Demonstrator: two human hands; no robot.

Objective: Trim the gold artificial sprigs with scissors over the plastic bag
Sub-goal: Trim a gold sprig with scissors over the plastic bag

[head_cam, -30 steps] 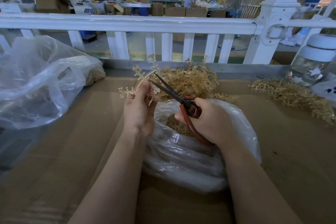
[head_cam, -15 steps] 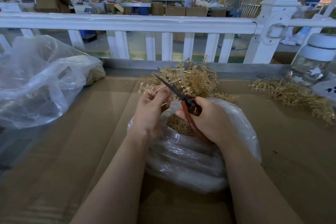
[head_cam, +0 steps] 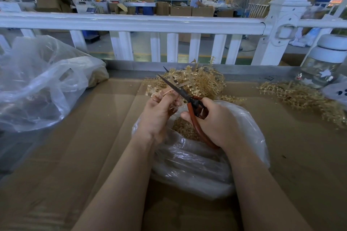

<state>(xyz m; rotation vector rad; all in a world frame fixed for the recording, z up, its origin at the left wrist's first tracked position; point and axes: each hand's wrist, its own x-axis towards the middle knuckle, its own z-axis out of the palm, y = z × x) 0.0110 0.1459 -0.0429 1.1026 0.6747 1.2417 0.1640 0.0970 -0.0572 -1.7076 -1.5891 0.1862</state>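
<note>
My left hand [head_cam: 158, 113] pinches a gold sprig [head_cam: 166, 93] by its stem, just above the clear plastic bag [head_cam: 197, 165]. My right hand [head_cam: 216, 122] grips the red-handled scissors [head_cam: 189, 99]; their dark blades are slightly parted and point up and to the left, across the sprig. Gold trimmings [head_cam: 185, 130] lie inside the bag's mouth, under my hands. A heap of gold sprigs [head_cam: 199, 82] lies right behind my hands on the cardboard.
A second pile of gold sprigs [head_cam: 304, 97] lies at the right, by a glass jar [head_cam: 324, 62] with a white lid. A large crumpled clear bag [head_cam: 41, 84] fills the left side. A white railing [head_cam: 131, 22] runs along the table's far edge. Cardboard [head_cam: 75, 155] covers the table.
My left hand has brought the sprig down and to the right, from raised at the left to close against the scissor blades. The right hand with the scissors has barely moved.
</note>
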